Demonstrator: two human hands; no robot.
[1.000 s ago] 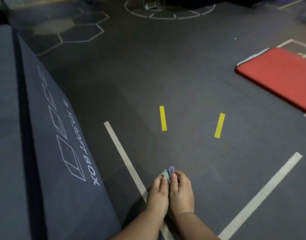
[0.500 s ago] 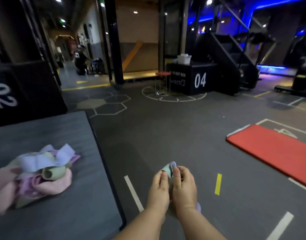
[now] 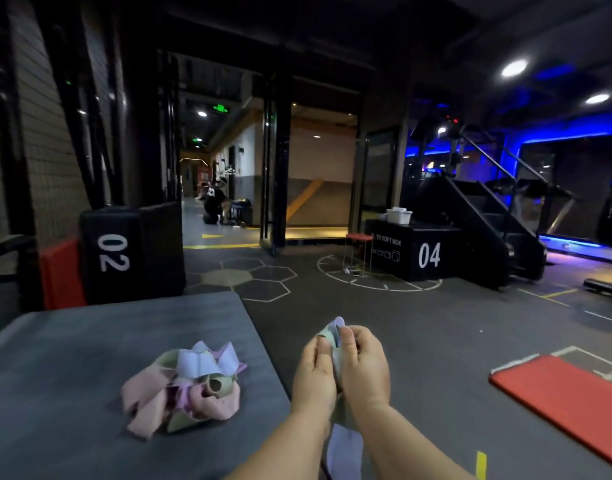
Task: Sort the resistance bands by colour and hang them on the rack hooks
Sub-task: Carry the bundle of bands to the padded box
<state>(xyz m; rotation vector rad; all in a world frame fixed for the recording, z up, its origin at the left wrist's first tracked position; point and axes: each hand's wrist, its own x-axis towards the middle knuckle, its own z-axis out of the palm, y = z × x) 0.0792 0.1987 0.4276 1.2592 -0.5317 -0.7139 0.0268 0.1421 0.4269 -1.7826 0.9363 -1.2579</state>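
Both hands were held close together in front of the person, over the dark floor just beside the edge of the grey soft box [image 3: 72, 341]. The left hand [image 3: 315, 372] had its fingers curled inward, its fingertips [image 3: 321, 342] pressed on a small bunch of held bands [image 3: 332, 332], pale green and pale lavender, whose looped ends stuck up above the knuckles. The right hand [image 3: 363, 365] gripped the same bunch from the other side, its thumb [image 3: 346, 337] laid against the bands and its fingers folded round them. The two hands touched along their inner edges. Below the wrists a lavender loop [image 3: 344, 448] hung down between the forearms; how many bands were in the grip could not be told.

The rest of the bands lay in a loose pile [image 3: 183, 386] on top of the grey soft box, to the left of the hands and apart from them: pink, pale green and lavender strips tangled together.

Beyond stood a black box marked 02 [image 3: 131, 251] on the left and a black box marked 04 [image 3: 418, 254] on the right, with a red-topped stool [image 3: 359, 252] just beside the latter. A red mat [image 3: 567, 400] lay on the floor at the right. A person [image 3: 214, 199] crouched far off in the lit corridor.
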